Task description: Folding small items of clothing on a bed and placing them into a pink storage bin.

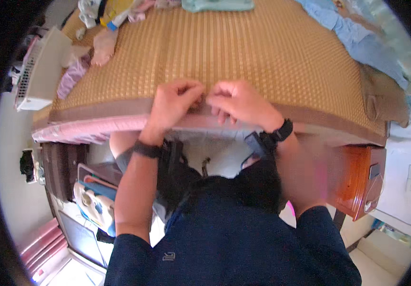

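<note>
Your left hand point(176, 101) and right hand point(244, 101) are raised side by side, near each other with a narrow gap between, over the near edge of a bed. On each, the fingers curl in toward the thumb; you cannot tell from this view whether they meet or pinch anything small. Nearest to both is the tan woven mat point(215, 52), spread across the bed beyond and below your hands, its brown border point(120, 110) running along the near side above a pink bed edge point(98, 129). You wear a black wristband point(147, 149) on your left wrist and a black watch point(284, 130) on your right. To your left, a white plastic basket point(43, 74) stands near a crumpled purple cloth point(73, 78) and a pink cloth point(104, 46). A pale green cloth point(217, 5) lies at the far side, and a light blue garment point(365, 45) lies to the right beside a brown cloth point(385, 95).
</note>
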`<state>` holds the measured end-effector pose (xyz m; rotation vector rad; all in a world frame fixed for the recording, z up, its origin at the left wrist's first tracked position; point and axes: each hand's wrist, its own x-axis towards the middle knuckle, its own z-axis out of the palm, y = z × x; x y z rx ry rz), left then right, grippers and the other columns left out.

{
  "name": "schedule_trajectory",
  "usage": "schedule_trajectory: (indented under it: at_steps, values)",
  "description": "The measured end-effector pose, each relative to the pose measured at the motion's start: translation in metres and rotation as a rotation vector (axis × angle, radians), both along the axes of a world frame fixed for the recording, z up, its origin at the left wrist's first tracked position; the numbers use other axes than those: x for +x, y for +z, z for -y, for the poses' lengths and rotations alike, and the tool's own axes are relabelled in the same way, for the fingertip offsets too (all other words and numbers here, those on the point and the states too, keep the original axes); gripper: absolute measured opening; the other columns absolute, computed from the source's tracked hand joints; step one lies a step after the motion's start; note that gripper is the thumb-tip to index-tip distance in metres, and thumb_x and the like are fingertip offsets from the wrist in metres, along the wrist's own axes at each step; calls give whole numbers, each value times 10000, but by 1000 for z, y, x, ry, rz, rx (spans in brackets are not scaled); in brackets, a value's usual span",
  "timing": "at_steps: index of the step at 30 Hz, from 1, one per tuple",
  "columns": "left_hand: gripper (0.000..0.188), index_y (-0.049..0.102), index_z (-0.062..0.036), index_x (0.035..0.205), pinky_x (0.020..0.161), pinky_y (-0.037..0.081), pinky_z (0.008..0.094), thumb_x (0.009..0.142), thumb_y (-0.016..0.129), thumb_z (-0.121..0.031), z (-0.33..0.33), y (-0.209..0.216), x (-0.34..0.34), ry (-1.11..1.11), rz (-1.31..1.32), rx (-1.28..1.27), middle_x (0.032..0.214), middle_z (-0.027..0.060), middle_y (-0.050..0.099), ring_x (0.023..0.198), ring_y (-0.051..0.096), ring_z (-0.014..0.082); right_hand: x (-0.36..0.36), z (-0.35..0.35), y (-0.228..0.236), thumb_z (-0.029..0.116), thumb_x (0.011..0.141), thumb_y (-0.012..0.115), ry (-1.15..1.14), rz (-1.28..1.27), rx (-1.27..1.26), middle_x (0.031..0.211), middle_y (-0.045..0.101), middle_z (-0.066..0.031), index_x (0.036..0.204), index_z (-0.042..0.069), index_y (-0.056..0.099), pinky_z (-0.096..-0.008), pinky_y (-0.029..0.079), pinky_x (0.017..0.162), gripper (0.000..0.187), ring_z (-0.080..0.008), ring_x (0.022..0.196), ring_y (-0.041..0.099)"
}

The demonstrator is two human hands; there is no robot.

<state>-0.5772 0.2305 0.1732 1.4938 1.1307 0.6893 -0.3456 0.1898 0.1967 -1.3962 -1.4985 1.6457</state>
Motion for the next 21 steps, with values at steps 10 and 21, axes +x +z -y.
schedule_trajectory:
  at_steps: [10, 21]
  values:
    - [211, 815, 22, 1138, 774, 619, 263, 1046, 781, -166, 1, -7, -1, 46, 149, -1, 963, 52, 794, 874, 738, 105, -2, -1, 4, 272, 1082, 737, 13, 32, 64, 901, 776, -70, 1078, 28, 749, -264, 524, 506, 244, -130, 684, 755]
    - [210, 820, 7, 1131, 748, 596, 256, 1042, 783, -179, 2, -9, -3, 29, 142, 47, 942, 40, 790, 844, 720, 96, 7, 2, 4, 226, 1073, 729, 92, 40, 115, 917, 782, -65, 1131, 17, 759, -268, 552, 551, 219, -128, 733, 767]
